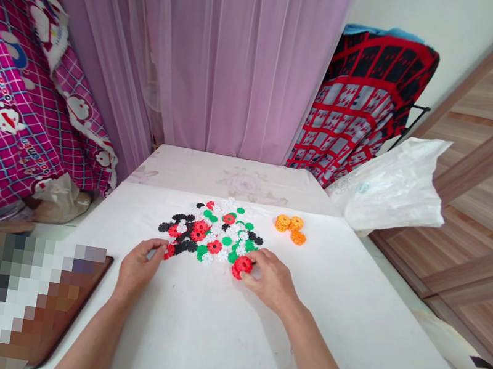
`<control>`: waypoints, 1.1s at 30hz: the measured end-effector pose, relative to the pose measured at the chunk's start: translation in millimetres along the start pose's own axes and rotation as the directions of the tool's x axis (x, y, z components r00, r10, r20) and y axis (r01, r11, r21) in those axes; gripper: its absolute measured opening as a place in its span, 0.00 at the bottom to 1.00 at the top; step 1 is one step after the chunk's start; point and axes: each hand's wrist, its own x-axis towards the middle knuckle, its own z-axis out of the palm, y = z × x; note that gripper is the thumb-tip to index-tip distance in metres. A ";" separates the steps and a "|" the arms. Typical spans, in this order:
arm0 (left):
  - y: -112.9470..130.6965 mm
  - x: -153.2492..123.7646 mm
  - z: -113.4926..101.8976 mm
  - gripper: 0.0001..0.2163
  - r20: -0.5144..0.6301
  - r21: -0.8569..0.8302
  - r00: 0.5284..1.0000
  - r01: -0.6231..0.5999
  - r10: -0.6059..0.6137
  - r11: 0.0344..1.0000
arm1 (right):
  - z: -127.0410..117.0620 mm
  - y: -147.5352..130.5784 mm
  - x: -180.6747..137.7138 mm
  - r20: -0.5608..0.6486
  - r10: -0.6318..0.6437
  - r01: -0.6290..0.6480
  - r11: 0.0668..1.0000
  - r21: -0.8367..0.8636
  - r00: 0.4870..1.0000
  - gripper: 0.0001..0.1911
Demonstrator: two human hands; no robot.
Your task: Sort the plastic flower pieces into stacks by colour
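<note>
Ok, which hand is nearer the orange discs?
Right. The right hand, holding red discs, is just on the near side of the orange discs. The left hand is farther off, to their left, fingertips at a red disc.

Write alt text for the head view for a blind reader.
Two bare hands over a white-covered table: the right hand grips red flower-shaped discs, the left hand touches another red disc at the near edge of a loose red, black, green and white pile. Orange discs lie apart, right of the pile.
</note>
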 end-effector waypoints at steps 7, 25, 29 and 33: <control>1.8 -0.9 -0.3 0.17 0.006 -0.004 1.000 0.014 -0.014 1.000 | -1.6 3.1 -2.5 0.033 -0.001 0.001 1.000 -0.012 0.999 0.14; -1.1 0.7 -0.5 0.16 -0.030 -0.029 0.999 0.035 -0.036 0.999 | 26.5 -20.4 140.5 0.092 0.190 -0.159 0.950 -0.268 0.978 0.17; 0.1 -0.2 -0.8 0.16 -0.028 -0.034 0.999 0.024 -0.025 0.999 | 33.2 -27.7 157.9 0.108 0.262 -0.219 0.928 -0.302 0.959 0.20; -2.3 0.0 0.9 0.16 -0.034 -0.039 0.999 0.021 -0.023 0.999 | 34.4 -34.3 172.7 0.130 0.311 -0.259 0.914 -0.313 0.941 0.19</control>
